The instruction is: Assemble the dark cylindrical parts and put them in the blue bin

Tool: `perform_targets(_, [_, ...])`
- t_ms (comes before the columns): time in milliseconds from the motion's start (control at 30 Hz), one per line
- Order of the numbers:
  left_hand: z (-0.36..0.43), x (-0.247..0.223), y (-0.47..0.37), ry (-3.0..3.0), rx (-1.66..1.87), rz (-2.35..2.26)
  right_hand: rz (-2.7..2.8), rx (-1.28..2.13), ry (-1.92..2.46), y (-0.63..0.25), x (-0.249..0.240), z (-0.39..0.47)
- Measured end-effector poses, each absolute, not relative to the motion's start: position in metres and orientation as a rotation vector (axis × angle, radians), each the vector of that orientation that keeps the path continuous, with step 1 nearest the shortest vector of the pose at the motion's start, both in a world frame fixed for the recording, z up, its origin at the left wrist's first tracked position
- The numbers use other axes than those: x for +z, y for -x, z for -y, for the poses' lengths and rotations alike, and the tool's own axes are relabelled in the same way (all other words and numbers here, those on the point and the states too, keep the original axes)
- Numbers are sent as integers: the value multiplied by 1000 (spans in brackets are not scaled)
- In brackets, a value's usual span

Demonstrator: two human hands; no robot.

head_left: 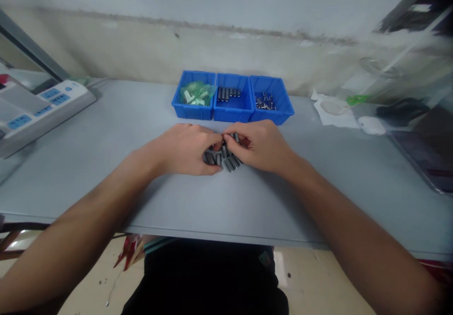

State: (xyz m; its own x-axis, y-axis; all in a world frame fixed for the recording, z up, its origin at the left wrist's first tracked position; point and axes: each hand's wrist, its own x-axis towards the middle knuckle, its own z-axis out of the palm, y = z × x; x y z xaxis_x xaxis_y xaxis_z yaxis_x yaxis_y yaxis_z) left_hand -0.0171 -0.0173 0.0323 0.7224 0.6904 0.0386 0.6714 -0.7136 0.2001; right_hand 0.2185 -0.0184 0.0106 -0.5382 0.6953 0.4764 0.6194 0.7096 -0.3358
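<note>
With grip spread around dark cylinders (232,163) mid-worktop (212,206), the left hand (187,148) partly hid them beside the narrowed right hand (260,145), its hold unclear, blue bins (232,115) standing near at twelve o'clock, a white device (46,112) at ten.

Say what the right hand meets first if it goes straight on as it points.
Probably the fingers of the left hand: the right hand points at them, fingertips nearly level. Depth is unclear, so it might brush the dark metal cylinders between and below them first.
</note>
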Motion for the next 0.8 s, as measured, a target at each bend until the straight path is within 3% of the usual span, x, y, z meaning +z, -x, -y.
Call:
perform_targets(300, [16,30,20,-2695,239,-1024,2340,159,985,-217,11,19])
perform_targets(667, [4,35,25,-2511,891,-1136,2242,47,929,-215,6,21])
perform_targets(800, [5,31,21,-2491,906,-1128,2247,15,911,-211,5,22])
